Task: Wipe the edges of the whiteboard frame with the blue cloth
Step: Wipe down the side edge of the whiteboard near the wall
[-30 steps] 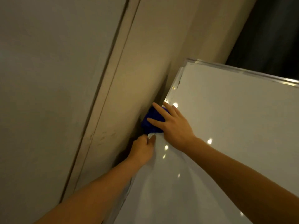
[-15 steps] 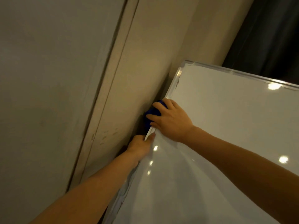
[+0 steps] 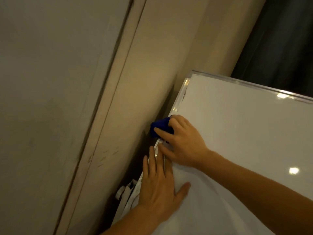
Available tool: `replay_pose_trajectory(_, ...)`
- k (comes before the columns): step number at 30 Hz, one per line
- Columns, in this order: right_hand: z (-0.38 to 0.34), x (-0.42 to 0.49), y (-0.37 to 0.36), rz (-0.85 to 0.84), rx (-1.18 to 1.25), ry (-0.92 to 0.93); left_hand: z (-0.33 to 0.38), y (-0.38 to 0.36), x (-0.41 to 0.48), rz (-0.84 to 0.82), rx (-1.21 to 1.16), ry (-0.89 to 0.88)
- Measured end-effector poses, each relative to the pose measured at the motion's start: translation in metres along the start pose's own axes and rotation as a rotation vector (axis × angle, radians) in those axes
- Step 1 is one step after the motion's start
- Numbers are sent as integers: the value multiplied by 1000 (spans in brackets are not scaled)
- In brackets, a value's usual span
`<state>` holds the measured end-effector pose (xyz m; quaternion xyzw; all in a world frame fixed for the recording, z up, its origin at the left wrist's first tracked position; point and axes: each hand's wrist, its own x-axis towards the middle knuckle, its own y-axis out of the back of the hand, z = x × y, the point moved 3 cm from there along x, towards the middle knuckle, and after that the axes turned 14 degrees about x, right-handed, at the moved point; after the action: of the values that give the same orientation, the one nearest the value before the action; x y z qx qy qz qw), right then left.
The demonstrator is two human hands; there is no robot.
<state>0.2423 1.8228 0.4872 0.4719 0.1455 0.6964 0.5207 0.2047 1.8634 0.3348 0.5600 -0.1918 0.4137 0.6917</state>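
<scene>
Gripping the blue cloth (image 3: 160, 127) on the left edge of the whiteboard frame (image 3: 180, 97), my right hand (image 3: 183, 143) curls round it; my left hand (image 3: 159, 185) lies spread flat, nearer me. I reckon the cloth could snag in the narrow gap beside the wall (image 3: 145, 99).

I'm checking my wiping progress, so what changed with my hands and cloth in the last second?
The left hand let go of the whiteboard frame it gripped below the blue cloth and now lies flat, fingers straight, on the board by that edge. The right hand still holds the cloth on the frame's left edge, about where it was.
</scene>
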Motion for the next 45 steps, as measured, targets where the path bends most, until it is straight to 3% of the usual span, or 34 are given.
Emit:
replay_pose_trajectory(10,12,6,-10,-336,-105,178,5,-1,4,67,-4,-138)
replay_pose_trajectory(15,63,24,18,-222,-164,-159,-1,-9,1,8,49,-114)
replay_pose_trajectory(20,24,-9,-17,-405,-89,189,1,-11,2,17,35,-107)
replay_pose_trajectory(24,77,33,12,-251,-129,-151,7,-8,3,-10,61,-114)
replay_pose_trajectory(25,73,37,10,-237,-118,-164,10,-8,2,-16,54,-112)
replay_pose_trajectory(30,13,22,-20,-377,34,303,18,-9,1,-39,58,-83)
replay_pose_trajectory(35,42,64,1,-119,-28,44,13,-6,3,-15,66,-134)
replay_pose_trajectory(40,7,41,-23,-355,27,396,7,-8,2,-40,23,-119)
replay_pose_trajectory(45,39,76,0,-196,-81,148,8,-7,6,-69,64,-152)
